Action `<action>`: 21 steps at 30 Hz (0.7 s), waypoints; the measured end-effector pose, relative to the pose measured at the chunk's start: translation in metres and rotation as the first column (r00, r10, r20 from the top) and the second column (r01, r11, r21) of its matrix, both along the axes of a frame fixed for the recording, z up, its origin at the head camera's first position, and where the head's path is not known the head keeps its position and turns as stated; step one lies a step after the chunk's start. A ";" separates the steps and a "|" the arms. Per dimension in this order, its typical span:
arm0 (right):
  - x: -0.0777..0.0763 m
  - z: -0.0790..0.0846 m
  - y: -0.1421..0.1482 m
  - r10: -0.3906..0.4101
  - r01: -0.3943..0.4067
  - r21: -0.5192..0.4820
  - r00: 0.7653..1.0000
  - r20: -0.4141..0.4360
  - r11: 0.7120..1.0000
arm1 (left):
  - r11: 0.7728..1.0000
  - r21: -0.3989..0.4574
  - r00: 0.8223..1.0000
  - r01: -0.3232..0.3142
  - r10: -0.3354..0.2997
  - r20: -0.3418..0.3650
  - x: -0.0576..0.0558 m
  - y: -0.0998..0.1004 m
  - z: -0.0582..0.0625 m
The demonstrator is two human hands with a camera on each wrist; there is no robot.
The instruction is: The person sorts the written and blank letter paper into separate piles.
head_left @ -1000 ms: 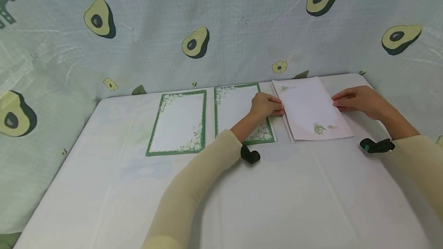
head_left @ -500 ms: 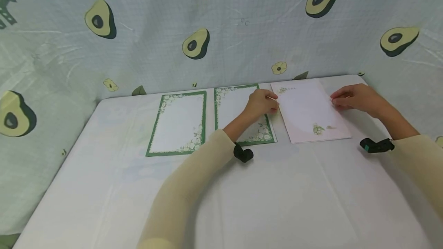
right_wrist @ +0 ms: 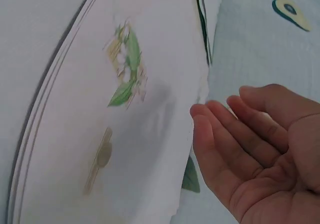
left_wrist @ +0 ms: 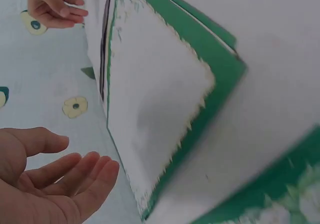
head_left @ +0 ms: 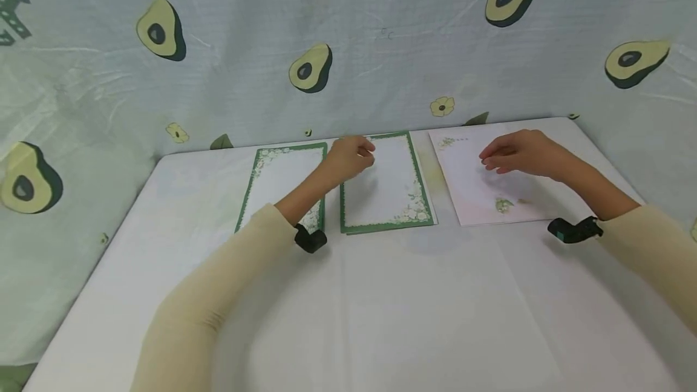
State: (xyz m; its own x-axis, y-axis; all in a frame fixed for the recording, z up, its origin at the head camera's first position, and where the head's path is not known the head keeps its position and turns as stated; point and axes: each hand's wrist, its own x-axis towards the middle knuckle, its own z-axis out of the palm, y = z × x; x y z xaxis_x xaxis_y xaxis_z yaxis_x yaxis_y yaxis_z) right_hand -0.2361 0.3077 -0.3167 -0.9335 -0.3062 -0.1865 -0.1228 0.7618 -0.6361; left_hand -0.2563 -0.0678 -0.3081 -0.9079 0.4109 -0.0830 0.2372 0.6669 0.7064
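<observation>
My left hand point(head_left: 351, 156) hovers over the upper left part of the middle green-bordered sheet point(head_left: 381, 189), its fingers loosely bent and nothing in them. In the left wrist view that same green-bordered paper point(left_wrist: 160, 103) lies beyond the fingers, with another green edge showing under it. Above the pale pink stationery sheets point(head_left: 474, 204) on the right, my right hand point(head_left: 517, 153) hangs with relaxed fingers and holds nothing. The right wrist view shows the layered edges of that pile and its printed sprig of flowers point(right_wrist: 127, 66).
Another green-bordered sheet point(head_left: 283, 168) lies on the left, partly covered by my left forearm. The table has a white cloth point(head_left: 435, 307). Behind it hangs a pale curtain point(head_left: 234, 29) printed with avocados. Each wrist wears a black camera.
My left hand has let go of the pink stationery's left edge and moved left over the middle sheet. My right hand has come off the right edge and moved left above the pile.
</observation>
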 end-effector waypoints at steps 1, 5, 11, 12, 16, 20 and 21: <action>-0.001 0.001 -0.005 0.025 -0.025 0.003 1.000 0.014 1.000 | 0.999 -0.039 1.000 0.003 -0.003 -0.006 -0.001 -0.008 0.001; -0.009 0.006 -0.026 0.101 -0.101 -0.001 0.992 0.070 0.995 | 0.988 -0.157 1.000 0.009 -0.011 -0.012 -0.005 -0.036 0.001; -0.019 0.008 -0.057 0.134 -0.134 -0.001 0.986 0.103 0.991 | 0.985 -0.165 0.997 -0.040 0.050 0.055 -0.008 -0.062 -0.010; -0.021 0.007 -0.061 0.136 -0.138 0.007 0.985 0.106 0.990 | 0.989 -0.144 0.995 -0.046 0.058 0.084 -0.008 -0.063 -0.012; -0.028 -0.001 -0.073 0.161 -0.166 0.031 0.979 0.121 0.986 | 0.997 -0.051 0.979 -0.065 0.074 0.192 -0.006 -0.067 -0.017; -0.035 -0.009 -0.083 0.163 -0.168 0.019 0.974 0.160 0.986 | 0.997 -0.004 0.968 -0.080 0.078 0.240 -0.005 -0.067 -0.019; -0.037 -0.010 -0.086 0.155 -0.159 0.010 0.973 0.174 0.987 | 0.997 0.007 0.965 -0.082 0.078 0.249 -0.004 -0.067 -0.018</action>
